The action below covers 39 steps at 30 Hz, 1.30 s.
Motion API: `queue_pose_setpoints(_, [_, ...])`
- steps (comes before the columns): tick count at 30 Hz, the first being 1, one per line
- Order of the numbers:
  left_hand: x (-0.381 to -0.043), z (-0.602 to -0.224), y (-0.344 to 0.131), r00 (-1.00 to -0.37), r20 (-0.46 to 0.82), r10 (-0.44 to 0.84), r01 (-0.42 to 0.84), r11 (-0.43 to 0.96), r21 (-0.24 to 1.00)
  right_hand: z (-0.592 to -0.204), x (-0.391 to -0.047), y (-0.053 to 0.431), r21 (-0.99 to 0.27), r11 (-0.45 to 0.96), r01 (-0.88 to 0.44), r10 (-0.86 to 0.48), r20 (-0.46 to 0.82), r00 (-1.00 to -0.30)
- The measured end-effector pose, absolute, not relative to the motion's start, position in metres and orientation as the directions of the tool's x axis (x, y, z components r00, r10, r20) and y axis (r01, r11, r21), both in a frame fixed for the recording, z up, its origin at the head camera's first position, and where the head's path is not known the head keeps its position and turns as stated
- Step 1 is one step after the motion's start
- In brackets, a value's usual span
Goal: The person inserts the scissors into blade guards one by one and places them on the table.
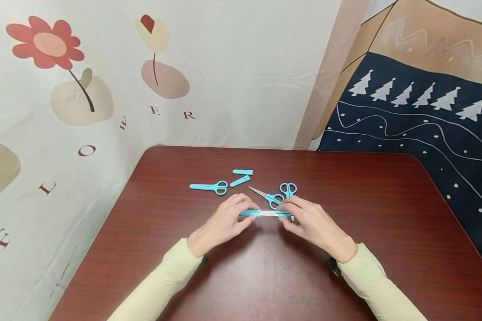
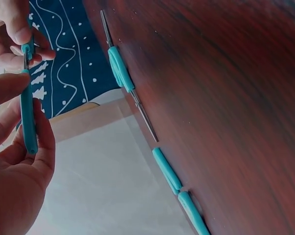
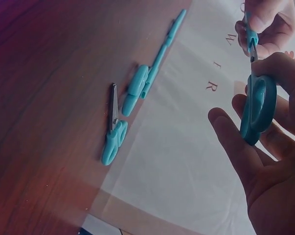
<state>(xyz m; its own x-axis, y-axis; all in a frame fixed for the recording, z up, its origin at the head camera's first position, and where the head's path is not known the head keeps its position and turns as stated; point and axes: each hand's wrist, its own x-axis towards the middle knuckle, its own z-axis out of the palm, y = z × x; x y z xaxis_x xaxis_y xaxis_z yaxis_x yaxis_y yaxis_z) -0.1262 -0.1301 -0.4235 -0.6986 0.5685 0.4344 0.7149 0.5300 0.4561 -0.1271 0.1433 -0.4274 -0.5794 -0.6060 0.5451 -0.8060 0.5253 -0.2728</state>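
Held scissors [image 1: 269, 213] lie level over the table [image 1: 265, 285]: the right hand [image 1: 313, 223] pinches their blue handles between thumb and fingers, and the left hand [image 1: 224, 218] pinches a blade cover [image 1: 249, 212] at their other end, bare metal showing between. Just beyond them are an uncovered pair [image 1: 266, 195] and a second pair [image 1: 288, 190]; farther left, a covered pair [image 1: 206, 187] and two loose covers [image 1: 240, 180]. Well beyond, a cloth [image 1: 249, 67] reads "F L O W E R".
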Motion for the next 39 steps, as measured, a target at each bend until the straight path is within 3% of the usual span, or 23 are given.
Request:
queue_pose_setpoints(11, [-0.126, -0.424, -0.127, -0.679, 0.455, 0.576, 0.734, 0.517, 0.44, -0.425, -0.125, 0.141, -0.293, 0.547, -0.784, -0.598, 0.519, -0.611])
queue_pose_setpoints(39, [-0.127, -0.422, -0.119, -0.665, 0.461, 0.588, 0.747, 0.513, 0.423, -0.422, -0.125, 0.136, -0.257, 0.549, -0.795, -0.593, 0.551, -0.587])
